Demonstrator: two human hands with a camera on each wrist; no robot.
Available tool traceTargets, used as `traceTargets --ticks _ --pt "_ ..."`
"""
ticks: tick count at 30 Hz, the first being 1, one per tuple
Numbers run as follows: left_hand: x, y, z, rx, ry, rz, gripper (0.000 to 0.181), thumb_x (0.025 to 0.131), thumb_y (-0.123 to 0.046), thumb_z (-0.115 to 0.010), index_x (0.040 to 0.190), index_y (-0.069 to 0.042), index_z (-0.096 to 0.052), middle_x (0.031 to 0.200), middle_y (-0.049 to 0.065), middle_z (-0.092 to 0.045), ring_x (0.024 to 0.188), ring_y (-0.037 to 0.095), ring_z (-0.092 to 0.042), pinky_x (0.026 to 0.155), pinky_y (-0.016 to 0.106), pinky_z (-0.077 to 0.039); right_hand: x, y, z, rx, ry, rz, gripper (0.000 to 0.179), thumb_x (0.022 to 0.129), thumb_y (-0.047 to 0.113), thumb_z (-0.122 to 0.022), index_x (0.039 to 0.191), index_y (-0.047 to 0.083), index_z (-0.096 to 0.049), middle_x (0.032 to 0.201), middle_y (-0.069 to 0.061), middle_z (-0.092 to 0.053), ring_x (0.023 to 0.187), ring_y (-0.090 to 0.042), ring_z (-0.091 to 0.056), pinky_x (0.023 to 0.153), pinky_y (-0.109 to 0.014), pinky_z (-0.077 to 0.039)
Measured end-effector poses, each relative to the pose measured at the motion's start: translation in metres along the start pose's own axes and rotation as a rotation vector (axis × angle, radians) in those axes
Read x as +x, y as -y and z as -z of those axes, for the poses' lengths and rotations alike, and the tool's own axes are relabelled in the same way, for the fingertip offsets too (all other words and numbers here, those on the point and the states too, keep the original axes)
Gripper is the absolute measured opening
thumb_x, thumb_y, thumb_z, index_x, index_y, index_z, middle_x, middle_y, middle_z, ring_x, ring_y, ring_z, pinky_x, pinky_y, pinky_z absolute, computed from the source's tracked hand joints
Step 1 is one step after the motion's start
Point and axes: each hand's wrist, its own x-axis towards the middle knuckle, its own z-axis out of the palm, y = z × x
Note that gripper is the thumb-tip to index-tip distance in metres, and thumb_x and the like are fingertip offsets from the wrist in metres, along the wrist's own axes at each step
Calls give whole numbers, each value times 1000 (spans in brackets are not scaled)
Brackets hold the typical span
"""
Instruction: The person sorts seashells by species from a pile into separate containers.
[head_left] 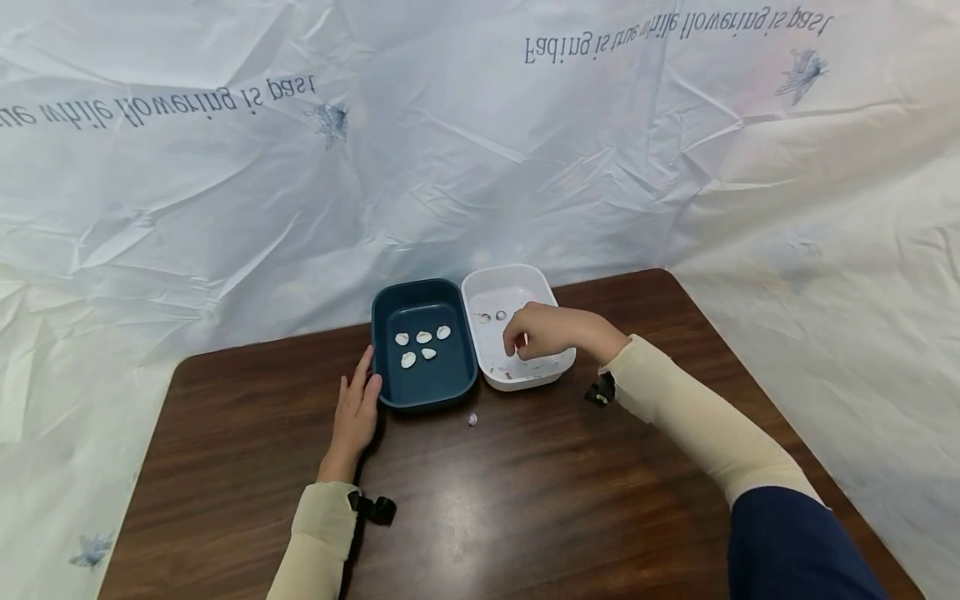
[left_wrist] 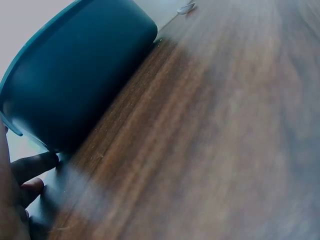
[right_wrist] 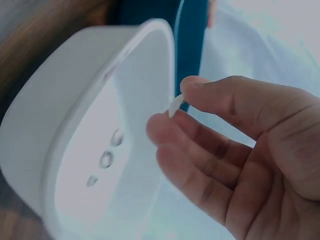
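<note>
My right hand [head_left: 551, 327] is over the white tray [head_left: 491, 346]. In the right wrist view, its thumb and fingertips pinch a small white seashell [right_wrist: 176, 105] by its edge, and a few other shells [right_wrist: 106, 159] lie on the tray's floor. To the left and right up against it stands the dark blue tray [head_left: 442, 387], where several white shells [head_left: 423, 337] lie in two loose rows. My left hand [head_left: 356, 412] rests against the blue tray's left side with fingers extended; the left wrist view catches its fingertips low at the tray's outer wall.
One small purplish shell [head_left: 472, 419] lies on the brown wooden table [head_left: 450, 517] just in front of the trays. Behind the table hangs a pale printed cloth [head_left: 450, 167], close to the trays' far ends. A black wrist strap [head_left: 600, 389] hangs below the right sleeve.
</note>
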Motion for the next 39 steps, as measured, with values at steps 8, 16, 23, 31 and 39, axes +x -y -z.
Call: traceTargets --ticks 8,16,23,31,39 --pt "0 1 1 -2 7 -11 56 115 -20 -38 169 -13 -26 172 13 -30 157 40 -29 127 62 3 13 -30 2 20 -12 -100 16 95 -2 -68 95 8 -80 91 -1 -70 76 -18 -55 72 -35 -48" --pt "0 1 1 2 9 -9 56 115 -20 -38 169 -12 -26 172 13 -30 157 39 -28 127 63 3 25 -52 -3 22 -27 -227 19 99 0 -62 107 3 -80 106 -9 -70 86 -23 -56 76 -37 -48" --pt "-1 0 1 -4 9 -10 56 116 -20 -37 169 -13 -25 172 13 -30 157 39 -28 127 63 3 34 -68 -12 25 -30 -308 27 103 0 -57 120 3 -78 122 -14 -71 101 -27 -60 86 -39 -48" --pt "-2 0 1 -8 6 -13 56 116 -21 -39 170 -14 -26 171 12 -31 157 39 -29 127 62 3 39 -78 -20 37 -35 -359 31 107 3 -54 129 4 -75 137 -17 -67 117 -29 -61 89 -38 -47" --pt "-1 0 0 -9 -4 -14 56 115 -18 -40 169 -13 -28 171 13 -31 156 41 -29 127 63 2 43 -80 -21 24 -30 -351 33 105 0 -56 133 3 -72 138 -19 -65 131 -36 -57 105 -47 -49"
